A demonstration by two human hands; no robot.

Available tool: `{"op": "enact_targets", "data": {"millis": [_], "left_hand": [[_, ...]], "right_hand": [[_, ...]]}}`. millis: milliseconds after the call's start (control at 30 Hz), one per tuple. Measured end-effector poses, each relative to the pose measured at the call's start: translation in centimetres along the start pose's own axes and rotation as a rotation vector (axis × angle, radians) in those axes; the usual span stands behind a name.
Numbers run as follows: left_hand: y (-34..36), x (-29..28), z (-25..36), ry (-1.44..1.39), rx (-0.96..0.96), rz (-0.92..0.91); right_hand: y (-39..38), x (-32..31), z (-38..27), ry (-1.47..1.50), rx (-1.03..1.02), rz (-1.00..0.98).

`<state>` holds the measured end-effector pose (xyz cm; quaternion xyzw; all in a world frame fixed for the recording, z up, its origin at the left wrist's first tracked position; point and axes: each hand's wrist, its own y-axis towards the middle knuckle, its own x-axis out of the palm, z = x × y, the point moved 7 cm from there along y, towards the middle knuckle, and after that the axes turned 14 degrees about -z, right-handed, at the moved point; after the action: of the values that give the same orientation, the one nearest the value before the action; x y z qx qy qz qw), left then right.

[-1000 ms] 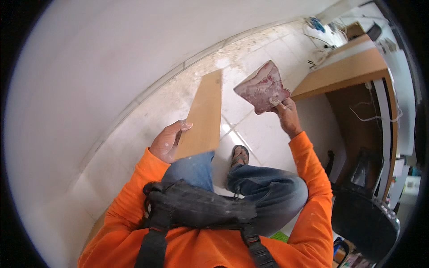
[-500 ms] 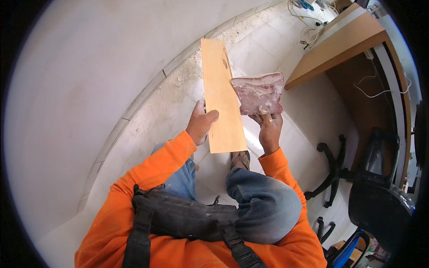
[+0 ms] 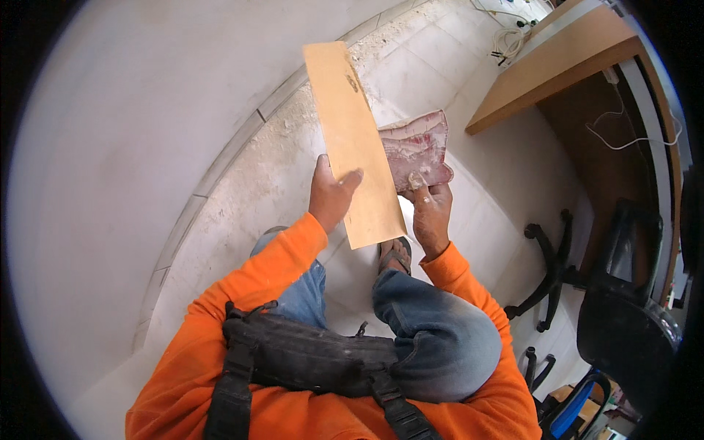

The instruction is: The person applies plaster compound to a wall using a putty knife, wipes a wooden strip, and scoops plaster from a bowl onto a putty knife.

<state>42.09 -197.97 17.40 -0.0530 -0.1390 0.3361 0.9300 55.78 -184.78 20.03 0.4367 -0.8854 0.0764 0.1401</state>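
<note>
My left hand (image 3: 334, 193) grips a long tan sheet of sandpaper (image 3: 348, 125) by its left edge, thumb on the face towards me. The sheet tilts, its top leaning left, and has a small dark mark near the upper right edge. My right hand (image 3: 431, 214) pinches a folded, dark-red piece of worn sandpaper (image 3: 418, 150) by its lower edge, thumb in front. White dust coats that piece and my fingertips. Its left side passes behind the tan sheet, so I cannot tell whether the two touch.
A pale wall (image 3: 147, 117) with a tile skirting (image 3: 220, 165) curves along the left. White dust lies on the tiled floor (image 3: 433, 59). To the right stand a wooden desk (image 3: 554, 66) and a black wheeled chair (image 3: 623, 330). A coiled cable (image 3: 507, 42) lies at the far right.
The tan sheet has tilted, its top swinging left. My right hand has brought the dusty red piece slightly left and up, so the tan sheet now overlaps its left side.
</note>
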Motion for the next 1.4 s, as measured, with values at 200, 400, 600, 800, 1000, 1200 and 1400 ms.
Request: {"op": "enact_targets", "data": {"millis": [200, 400, 600, 800, 1000, 1200, 1400], "left_hand": [[1.0, -0.7, -0.6, -0.366, -0.006, -0.059], [0.6, -1.2, -0.2, -0.325, 0.010, -0.025], [0.9, -1.4, -0.7, -0.280, -0.017, 0.002], [0.8, -1.6, -1.0, -0.282, -0.042, 0.008], [0.6, -1.1, -0.7, -0.252, -0.075, 0.018], [0.5, -1.2, -0.8, -0.235, -0.091, 0.003], [0.1, -1.6, 0.2, -0.204, 0.012, 0.026]], "right_hand": [[-0.2, -0.3, 0.2, -0.067, 0.023, -0.006], [-0.4, -0.5, 0.3, 0.005, 0.033, 0.008], [-0.6, -0.6, 0.6, 0.079, 0.072, -0.040], [-0.5, -0.8, 0.8, 0.132, 0.130, -0.048], [-0.7, -0.7, 0.8, 0.165, 0.180, -0.083], [-1.5, 0.9, 2.3, 0.085, 0.328, -0.140], [-0.7, 0.1, 0.5, 0.126, 0.120, -0.056]]}}
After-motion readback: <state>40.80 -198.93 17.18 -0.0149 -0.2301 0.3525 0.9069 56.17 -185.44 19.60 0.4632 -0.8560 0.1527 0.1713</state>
